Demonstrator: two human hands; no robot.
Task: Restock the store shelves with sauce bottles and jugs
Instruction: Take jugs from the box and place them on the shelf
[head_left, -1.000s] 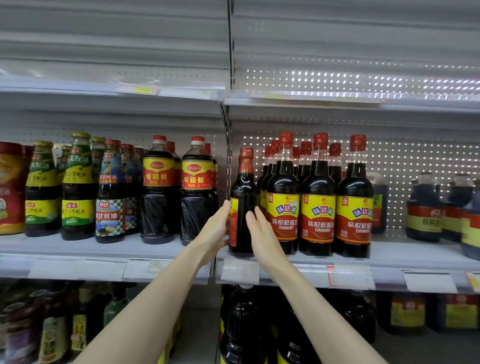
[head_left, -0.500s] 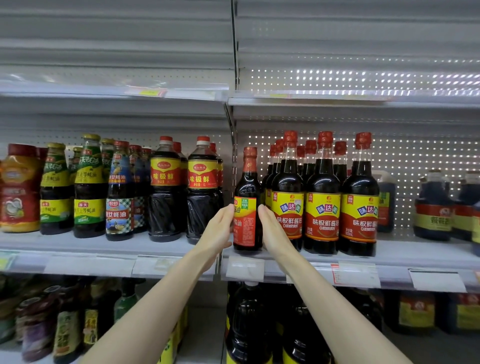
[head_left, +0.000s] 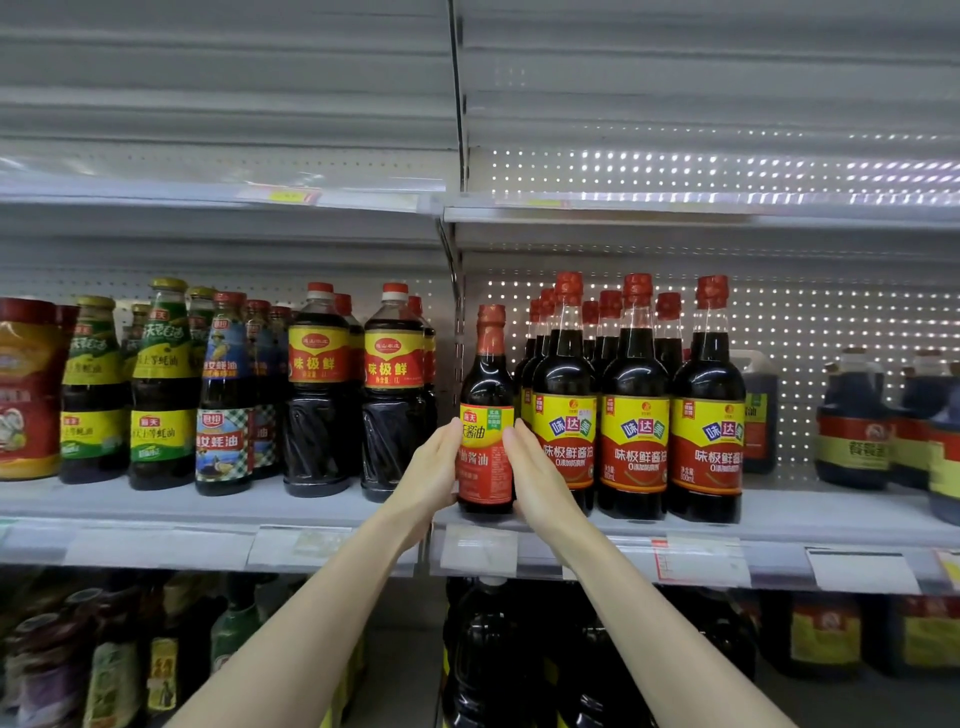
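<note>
The soy sauce bottle (head_left: 485, 387) stands upright at the front of the shelf (head_left: 208, 506), just left of the red-capped bottles (head_left: 634, 415), with the left hand (head_left: 431, 480) and right hand (head_left: 543, 483) flanking it, each grip closed round its label.

A sauce bottle (head_left: 485, 457), gripped by the left hand (head_left: 431, 478) and right hand (head_left: 540, 483), stands hemmed in at the front of the shelf (head_left: 779, 519). A packed row of red-capped bottles (head_left: 634, 431) just to its right leaves room only for the right hand, while the steel upright (head_left: 457, 312) and two large plastic bottles (head_left: 393, 395) crowd the left. Open space lies above the caps, under the upper shelf (head_left: 675, 213), and on the shelf between the row and the jugs (head_left: 852, 431) at far right.
</note>
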